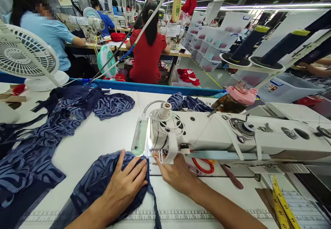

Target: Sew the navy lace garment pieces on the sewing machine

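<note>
My left hand (126, 182) lies with fingers spread on a dark blue patterned lace piece (90, 177), pressing it flat on the white table just left of the needle area. Beneath the head of the white sewing machine (201, 129) is my right hand (174, 172), its fingertips partly hidden behind the presser and guard, so what they hold, if anything, cannot be seen. A dark strip of fabric (155, 201) hangs from the piece toward the table's front edge. A lit lamp (141, 136) is beside the needle.
More blue lace (38, 143) is heaped at left. Red-handled scissors (207, 166), a seam tool (232, 177) and a yellow tape measure (281, 205) lie at right. A fan (28, 53), a pink-lidded bottle (240, 96) and thread cones (280, 46) stand behind. Other people sit farther back.
</note>
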